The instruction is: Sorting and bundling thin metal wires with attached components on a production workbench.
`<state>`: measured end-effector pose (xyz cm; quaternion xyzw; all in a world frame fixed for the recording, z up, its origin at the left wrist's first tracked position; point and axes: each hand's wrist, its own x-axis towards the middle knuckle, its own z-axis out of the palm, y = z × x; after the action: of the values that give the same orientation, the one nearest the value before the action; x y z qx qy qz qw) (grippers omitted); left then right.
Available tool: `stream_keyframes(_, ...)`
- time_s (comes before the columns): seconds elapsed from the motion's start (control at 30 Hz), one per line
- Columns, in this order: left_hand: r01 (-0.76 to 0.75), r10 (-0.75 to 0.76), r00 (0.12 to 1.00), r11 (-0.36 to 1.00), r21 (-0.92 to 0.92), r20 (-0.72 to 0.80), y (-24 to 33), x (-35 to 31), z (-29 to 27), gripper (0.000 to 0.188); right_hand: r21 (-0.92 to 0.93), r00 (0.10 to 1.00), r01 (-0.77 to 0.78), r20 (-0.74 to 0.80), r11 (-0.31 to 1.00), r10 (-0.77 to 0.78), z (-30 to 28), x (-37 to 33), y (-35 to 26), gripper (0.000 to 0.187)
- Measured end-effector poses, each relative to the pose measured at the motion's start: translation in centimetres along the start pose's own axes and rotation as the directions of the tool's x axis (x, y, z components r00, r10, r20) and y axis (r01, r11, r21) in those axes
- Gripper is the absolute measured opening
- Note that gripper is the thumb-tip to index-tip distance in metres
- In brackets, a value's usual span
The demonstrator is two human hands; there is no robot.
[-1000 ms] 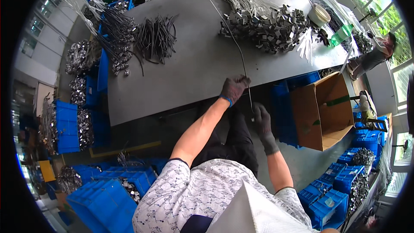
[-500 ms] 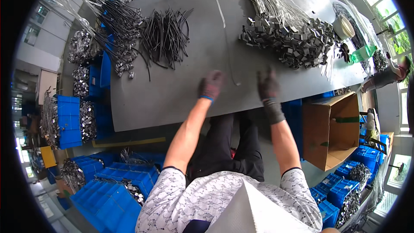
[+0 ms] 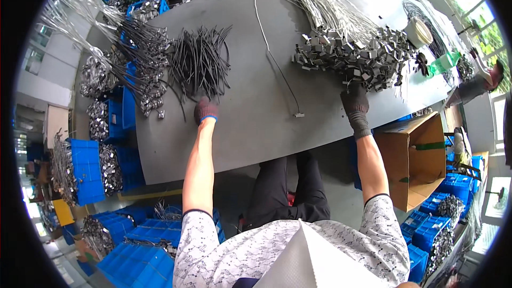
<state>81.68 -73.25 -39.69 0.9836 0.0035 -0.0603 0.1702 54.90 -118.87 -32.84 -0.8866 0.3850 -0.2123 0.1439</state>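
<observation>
My left hand [image 3: 205, 110], in a dark knitted glove with a blue cuff, is closed at the lower ends of a pile of thin black tubes [image 3: 200, 64]. What its fingers pinch is too small to make out. My right hand [image 3: 354, 102], gloved in dark grey, reaches the near edge of a heap of small metal blocks [image 3: 362, 61] on silvery wires [image 3: 325, 5]. Its fingers are drawn together against the heap, their grip hidden. Between my hands a single wire with a black-covered lower part [image 3: 282, 74] lies on the grey table [image 3: 245, 138], a metal block [image 3: 299, 114] at its end.
Black-sleeved wires with metal ends [image 3: 149, 64] hang over the table's left edge by blue crates [image 3: 88, 170]. An open cardboard box [image 3: 392, 165] stands below the right edge. A green bottle [image 3: 444, 64] and a pale roll [image 3: 419, 32] lie at the far right.
My left hand has moved left to the black tubes, my right hand right and to the block heap. The single wire now lies still, with its end block in plain sight.
</observation>
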Motion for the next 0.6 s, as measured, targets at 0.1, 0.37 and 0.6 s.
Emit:
stream_keyframes(0.1,-0.116,0.115,0.993,0.988,-0.104,-0.009,0.0,-2.1,2.3,0.034,0.244,0.974,-0.222,0.017,0.944,0.225,0.1,-3.2,6.3,0.038)
stream_keyframes(0.37,0.484,-0.080,0.814,0.643,-0.594,0.576,-2.8,-5.2,3.1,0.028,0.514,0.801,0.272,0.348,0.814,-0.487,-3.8,-10.4,15.1,0.027)
stream_keyframes(0.6,0.682,0.265,0.729,-0.206,-0.701,0.631,1.9,-19.0,-1.1,0.016,0.060,0.918,-0.066,0.395,0.996,0.037,-9.3,-37.5,22.8,0.028)
